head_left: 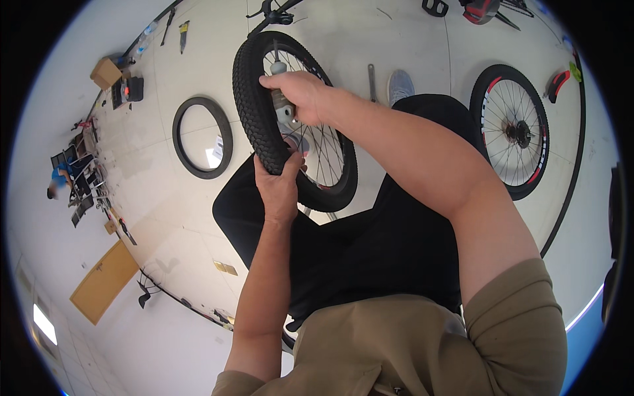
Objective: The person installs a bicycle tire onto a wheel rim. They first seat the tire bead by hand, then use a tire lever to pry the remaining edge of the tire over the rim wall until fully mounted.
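A bicycle wheel with a black knobbly tyre [247, 89] stands tilted between my knees. My left hand [277, 191] is closed round the near left side of the tyre, thumb on the tread; some of its fingers are hidden behind it. In my right hand [305, 98] is a screwdriver [284, 111] with a thick grey handle. Its thin shaft points away from me, over the spokes near the tyre's inner edge. I cannot tell whether the tip touches the wheel.
A loose tyre [178, 135] lies at left. Another spoked wheel [484, 119] with red marks lies at right. A wrench [372, 82] is beside my shoe [400, 86]. Beyond the held wheel are bicycle parts [267, 14]. A cardboard box [105, 73] sits by the left wall.
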Tool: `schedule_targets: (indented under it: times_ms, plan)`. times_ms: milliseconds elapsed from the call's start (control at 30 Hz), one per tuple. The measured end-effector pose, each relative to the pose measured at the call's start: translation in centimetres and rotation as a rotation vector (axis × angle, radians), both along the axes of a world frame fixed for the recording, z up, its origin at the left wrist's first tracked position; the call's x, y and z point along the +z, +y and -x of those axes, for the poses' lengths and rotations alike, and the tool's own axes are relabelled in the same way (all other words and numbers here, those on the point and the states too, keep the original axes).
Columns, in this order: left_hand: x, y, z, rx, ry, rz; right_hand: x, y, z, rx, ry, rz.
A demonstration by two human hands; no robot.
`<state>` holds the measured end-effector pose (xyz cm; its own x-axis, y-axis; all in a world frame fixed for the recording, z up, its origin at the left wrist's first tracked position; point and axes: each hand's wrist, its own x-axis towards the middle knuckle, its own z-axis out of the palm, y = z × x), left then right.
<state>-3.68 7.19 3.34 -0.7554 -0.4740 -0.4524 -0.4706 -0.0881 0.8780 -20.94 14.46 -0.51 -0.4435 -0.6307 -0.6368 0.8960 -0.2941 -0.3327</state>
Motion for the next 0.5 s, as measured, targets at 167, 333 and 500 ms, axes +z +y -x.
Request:
schedule_targets:
  times_ms: [167, 333, 500]
  plan:
    - [0.8, -1.1, 1.1, -0.027, -0.021, -0.063, -0.6, 0.0, -0.6, 0.129, 0.054, 0.045]
    - [1.7, -2.8, 3.6, -0.032, -0.042, -0.148, -0.6, -0.1, -1.8, 0.248, 0.130, -0.003]
    - [1.9, -5.1, 6.0, -0.095, -0.065, -0.208, 0.3, 0.3, -1.7, 0.341, 0.146, -0.039]
